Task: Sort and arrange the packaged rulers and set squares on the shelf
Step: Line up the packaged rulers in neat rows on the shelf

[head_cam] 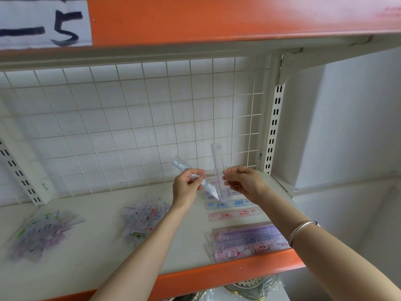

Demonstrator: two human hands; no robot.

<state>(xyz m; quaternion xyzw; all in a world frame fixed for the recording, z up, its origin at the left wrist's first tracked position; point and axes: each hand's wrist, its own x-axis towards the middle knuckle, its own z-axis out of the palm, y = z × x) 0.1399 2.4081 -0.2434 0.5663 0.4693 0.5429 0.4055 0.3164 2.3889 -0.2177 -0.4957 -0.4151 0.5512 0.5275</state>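
Note:
My left hand (187, 186) grips a clear packaged ruler (181, 165) with blue print, tilted up to the left. An upright clear ruler (217, 161) is pinched by my right hand (243, 181), its lower end near the shelf. Both hands hover above the back right of the cream shelf board (104, 253). Under them lie single packaged rulers in a row: a blue one (230, 204) and a pink one (235, 214). A stack of purple and pink rulers (247, 240) sits at the front right edge.
A loose heap of packaged pieces (144, 220) lies mid-shelf and another heap (41, 233) at the left. A white wire grid (130, 127) backs the shelf. An orange shelf (217, 18) hangs overhead, with a slotted upright (274, 124) at the right.

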